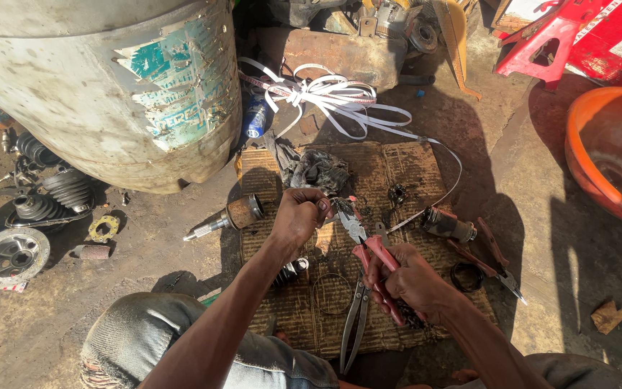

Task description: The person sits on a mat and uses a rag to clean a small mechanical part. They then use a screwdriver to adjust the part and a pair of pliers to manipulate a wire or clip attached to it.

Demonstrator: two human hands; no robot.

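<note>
Right hand (408, 281) grips red-handled pliers (368, 252) — their nose points toward eleven o'clock, meeting the left hand (300, 215), clenched on something small, unidentifiable.

dirt floor (541, 209), cardboard mat (412, 173), drum (109, 86)

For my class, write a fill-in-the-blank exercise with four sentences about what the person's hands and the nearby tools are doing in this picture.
1. The right hand grips pliers with ____ handles.
2. The left hand holds a small part at the pliers' ____.
3. The work lies on a woven ____ spread on the ground.
4. The white strap lies beside a large ____.

Missing words: red; jaws; mat; drum
</note>
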